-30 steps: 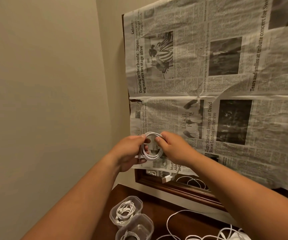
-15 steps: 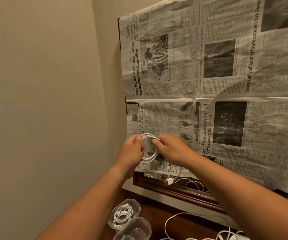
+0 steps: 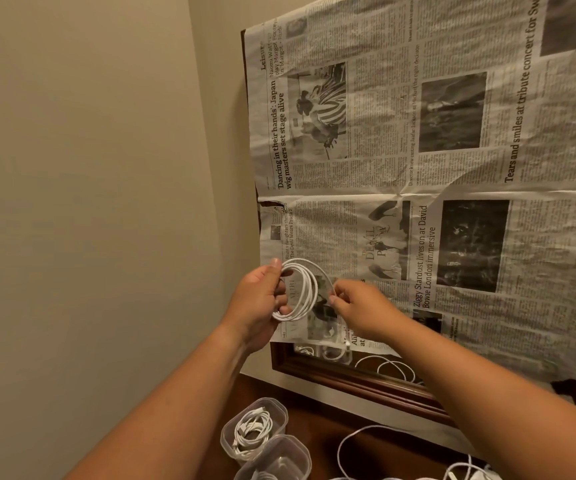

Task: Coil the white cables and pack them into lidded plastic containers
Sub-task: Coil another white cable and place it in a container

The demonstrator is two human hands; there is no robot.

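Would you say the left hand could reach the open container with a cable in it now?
Probably not freely: the left hand grips the white cable coil, so it is occupied, though the container lies below its forearm with nothing over it.

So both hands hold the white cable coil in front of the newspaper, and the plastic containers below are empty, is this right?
Not empty: the head view shows the farther plastic container holding a coiled white cable. Otherwise right: left hand and right hand hold the coil before the newspaper.
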